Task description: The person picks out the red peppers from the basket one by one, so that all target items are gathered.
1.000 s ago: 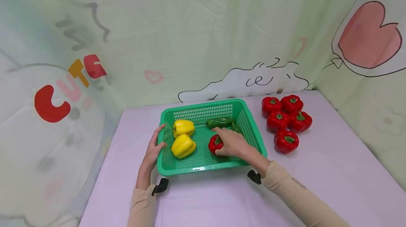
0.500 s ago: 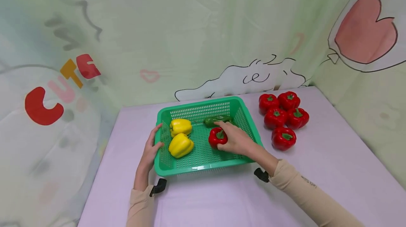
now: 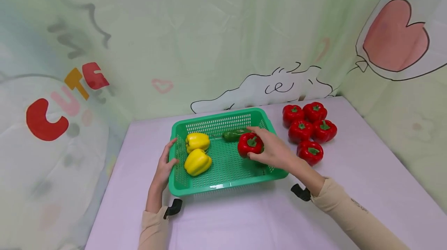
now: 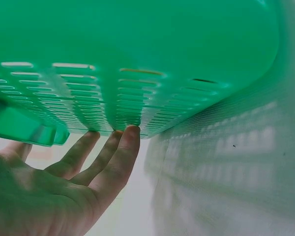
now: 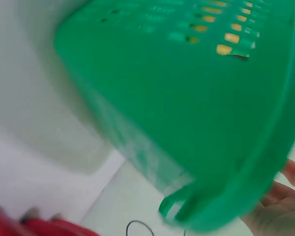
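In the head view my right hand (image 3: 274, 150) holds a red bell pepper (image 3: 249, 146) by its sides, stem facing up, above the right part of a green basket (image 3: 228, 183). My left hand (image 3: 162, 168) grips the basket's left side, thumb at the rim. In the left wrist view the left fingers (image 4: 113, 164) touch the slotted outer wall. Two yellow bell peppers (image 3: 198, 162) lie inside on the left, and a cucumber (image 3: 234, 135) lies at the back, partly covered by the red pepper. The right wrist view shows the right hand (image 5: 280, 211) beyond the basket rim.
Several red bell peppers (image 3: 301, 131) stand in a group on the lilac tablecloth (image 3: 223, 223), right of the basket. A printed curtain (image 3: 209, 40) hangs behind the table and along its sides. Black wrist mounts (image 3: 173, 208) stick out at both wrists.
My right hand has lifted the red pepper from the basket floor and moved it to the right, towards the basket's right wall. The left hand stays at the basket's left side.
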The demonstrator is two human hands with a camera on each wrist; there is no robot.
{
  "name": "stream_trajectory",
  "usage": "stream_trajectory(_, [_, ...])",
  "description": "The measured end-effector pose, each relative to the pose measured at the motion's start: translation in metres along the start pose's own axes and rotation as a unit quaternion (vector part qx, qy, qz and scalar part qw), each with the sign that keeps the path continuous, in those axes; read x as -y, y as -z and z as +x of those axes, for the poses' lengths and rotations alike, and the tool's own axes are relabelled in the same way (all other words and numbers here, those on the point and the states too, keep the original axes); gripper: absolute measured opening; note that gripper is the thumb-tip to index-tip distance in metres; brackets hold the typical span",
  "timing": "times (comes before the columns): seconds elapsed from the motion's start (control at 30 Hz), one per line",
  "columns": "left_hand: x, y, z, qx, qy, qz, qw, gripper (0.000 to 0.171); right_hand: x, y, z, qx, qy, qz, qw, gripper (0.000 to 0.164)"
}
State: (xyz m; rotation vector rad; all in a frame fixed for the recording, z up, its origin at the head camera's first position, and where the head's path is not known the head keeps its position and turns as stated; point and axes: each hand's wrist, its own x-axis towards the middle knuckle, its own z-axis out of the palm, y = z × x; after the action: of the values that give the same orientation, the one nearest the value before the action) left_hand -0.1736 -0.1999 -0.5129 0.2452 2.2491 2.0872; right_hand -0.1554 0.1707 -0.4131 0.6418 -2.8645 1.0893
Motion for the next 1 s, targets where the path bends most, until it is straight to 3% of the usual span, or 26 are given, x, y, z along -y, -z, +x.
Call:
stream_trajectory(0.43, [0.002, 0.001, 0.001, 0.005, 0.001, -0.007, 1.0, 0.072, -0.018, 0.002, -0.014, -0.014, -0.015, -0.03, 0.999, 0.086])
stream_trajectory(0.7, [0.002, 0.001, 0.0, 0.002, 0.002, -0.007, 1.0, 0.074, -0.018, -0.001, -0.02, -0.033, 0.005, -0.007, 0.999, 0.08])
stream_trajectory(1.0, [0.003, 0.0, 0.0, 0.004, 0.0, -0.008, 1.0, 0.073, -0.016, 0.006, -0.026, -0.041, 0.001, 0.012, 0.999, 0.08])
